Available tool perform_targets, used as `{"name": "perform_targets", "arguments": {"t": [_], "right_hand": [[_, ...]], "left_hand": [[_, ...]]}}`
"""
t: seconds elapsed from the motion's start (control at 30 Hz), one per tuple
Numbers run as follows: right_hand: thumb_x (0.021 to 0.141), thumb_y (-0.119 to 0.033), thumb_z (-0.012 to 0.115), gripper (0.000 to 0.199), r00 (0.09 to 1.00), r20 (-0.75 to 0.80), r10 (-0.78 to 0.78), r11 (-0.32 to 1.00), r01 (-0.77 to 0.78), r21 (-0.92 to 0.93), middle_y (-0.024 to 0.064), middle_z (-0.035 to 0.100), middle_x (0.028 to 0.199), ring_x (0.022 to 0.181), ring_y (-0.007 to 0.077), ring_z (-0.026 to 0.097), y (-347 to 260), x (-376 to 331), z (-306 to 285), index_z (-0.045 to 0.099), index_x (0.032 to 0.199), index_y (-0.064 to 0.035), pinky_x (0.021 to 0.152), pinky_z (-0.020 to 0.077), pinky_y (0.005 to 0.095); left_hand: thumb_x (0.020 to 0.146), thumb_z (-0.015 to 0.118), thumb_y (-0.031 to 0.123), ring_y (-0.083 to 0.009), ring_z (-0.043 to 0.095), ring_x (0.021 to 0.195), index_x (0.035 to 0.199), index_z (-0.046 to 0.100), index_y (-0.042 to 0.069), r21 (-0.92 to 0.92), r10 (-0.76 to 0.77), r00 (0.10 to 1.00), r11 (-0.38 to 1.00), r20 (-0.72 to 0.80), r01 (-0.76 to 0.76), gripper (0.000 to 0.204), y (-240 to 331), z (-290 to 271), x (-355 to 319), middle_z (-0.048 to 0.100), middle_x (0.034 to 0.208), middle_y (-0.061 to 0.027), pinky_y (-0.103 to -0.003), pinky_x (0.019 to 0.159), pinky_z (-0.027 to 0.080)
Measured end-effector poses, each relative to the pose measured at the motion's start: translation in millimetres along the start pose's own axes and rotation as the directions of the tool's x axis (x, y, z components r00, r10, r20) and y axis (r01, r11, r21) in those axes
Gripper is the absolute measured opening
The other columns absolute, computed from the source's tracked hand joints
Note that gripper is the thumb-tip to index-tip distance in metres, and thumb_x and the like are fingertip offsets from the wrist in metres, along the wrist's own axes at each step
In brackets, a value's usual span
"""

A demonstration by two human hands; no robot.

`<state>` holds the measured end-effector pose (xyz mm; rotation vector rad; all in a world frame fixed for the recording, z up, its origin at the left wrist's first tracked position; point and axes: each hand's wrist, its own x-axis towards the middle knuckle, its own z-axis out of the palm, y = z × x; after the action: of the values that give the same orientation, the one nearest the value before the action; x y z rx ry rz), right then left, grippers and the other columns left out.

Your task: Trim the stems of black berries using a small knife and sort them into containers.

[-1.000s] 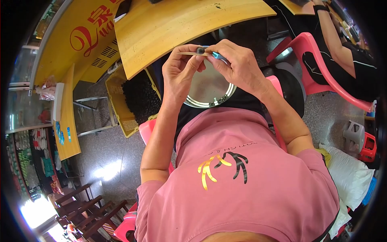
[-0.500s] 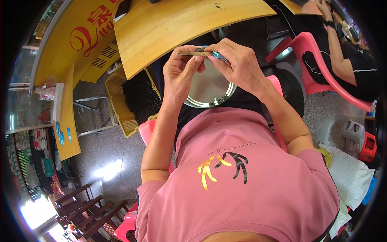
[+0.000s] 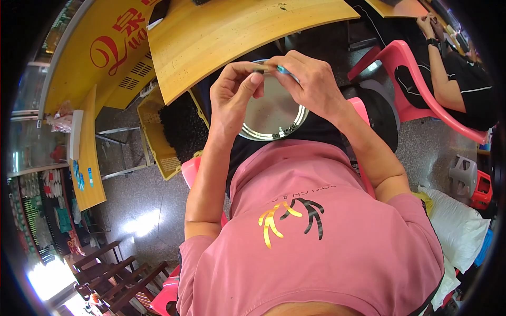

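Observation:
Over my lap, my left hand (image 3: 232, 95) pinches a small dark piece (image 3: 258, 70) between thumb and fingers. What kind of thing it is, I cannot make out. My right hand (image 3: 313, 81) grips a small knife with a blue handle (image 3: 282, 69). Its blade, blurred and partly hidden by fingers, meets the dark piece between the two hands. Below them a round metal basin (image 3: 274, 108) rests on my lap. A few dark bits (image 3: 284, 131) lie inside along its near rim.
A wooden table (image 3: 226, 39) stands ahead. To my left is a yellow basket (image 3: 169, 164) full of small black pieces (image 3: 184, 129). On the right, a person in black (image 3: 469, 79) works beside a pink chair (image 3: 406, 68). A white sack (image 3: 456, 224) lies at my right.
The knife blade, stretched leftward across my left fingers before, now looks shorter and sits nearer my right fingers. My left hand has shifted slightly left. The other person's hands moved a little.

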<state>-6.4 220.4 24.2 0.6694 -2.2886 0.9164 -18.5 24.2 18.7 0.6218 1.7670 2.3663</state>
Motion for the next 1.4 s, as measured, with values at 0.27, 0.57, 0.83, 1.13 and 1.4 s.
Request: {"name": "perform_targets", "arguments": {"t": [0.27,0.57,0.83,1.13,1.4], "right_hand": [[0.098,-0.030,0.065,0.032,0.926,0.104,0.364,0.850,-0.375,0.370,0.0025,0.069,0.082,0.080,0.0071,0.061,3.3,3.9,-5.9,0.070,0.105,0.0006,0.069,0.0491,0.0267],[0.096,-0.026,0.068,0.025,0.834,0.365,0.414,0.445,-0.535,0.718,-0.0047,0.061,0.083,0.074,0.0025,0.051,-7.8,4.1,0.2,0.068,0.104,-0.0027,0.064,0.0403,0.0198],[0.098,-0.023,0.065,0.020,0.783,0.428,0.452,0.435,-0.612,0.660,-0.0034,0.060,0.081,0.063,0.0005,0.041,-9.7,-2.0,1.5,0.068,0.101,-0.0031,0.055,0.0308,0.0181],[0.097,-0.025,0.066,0.022,0.810,0.335,0.480,0.504,-0.568,0.651,-0.0021,0.062,0.080,0.060,0.0010,0.040,1.2,3.4,-6.0,0.069,0.100,-0.0037,0.053,0.0302,0.0190],[0.097,-0.025,0.066,0.022,0.782,0.369,0.502,0.498,-0.610,0.616,-0.0034,0.062,0.081,0.064,0.0002,0.044,1.3,5.5,-6.3,0.069,0.101,-0.0038,0.056,0.0326,0.0176]], "left_hand": [[0.092,0.071,0.009,-0.0122,0.063,0.072,0.108,0.067,-0.003,-0.078,-0.075,0.995,0.994,-0.058,0.071,0.020,-3.5,3.7,-6.9,0.069,0.088,-0.0068,-0.024,0.067,0.049],[0.091,0.067,-0.003,-0.0119,0.065,0.077,0.111,0.070,-0.002,0.058,0.038,0.997,0.998,-0.069,-0.034,0.020,-8.2,8.2,-9.5,0.068,0.095,-0.0058,-0.023,0.067,0.051],[0.091,0.068,-0.001,-0.0085,0.064,0.082,0.110,0.067,0.000,0.264,0.158,0.972,0.959,-0.175,-0.108,0.019,22.0,-16.0,-20.3,0.068,0.095,-0.0038,-0.021,0.072,0.052],[0.087,0.075,0.020,-0.0245,0.048,0.123,0.111,0.069,0.007,0.965,0.674,0.691,0.168,-0.262,0.202,0.028,102.0,-143.0,-16.7,0.060,0.121,-0.0123,-0.038,0.097,0.046],[0.083,0.067,-0.004,-0.0251,0.066,0.080,0.099,0.068,0.000,0.723,0.055,0.937,0.621,0.346,-0.303,0.016,50.0,-29.1,-12.4,0.066,0.090,-0.0117,-0.032,0.072,0.052]]}}
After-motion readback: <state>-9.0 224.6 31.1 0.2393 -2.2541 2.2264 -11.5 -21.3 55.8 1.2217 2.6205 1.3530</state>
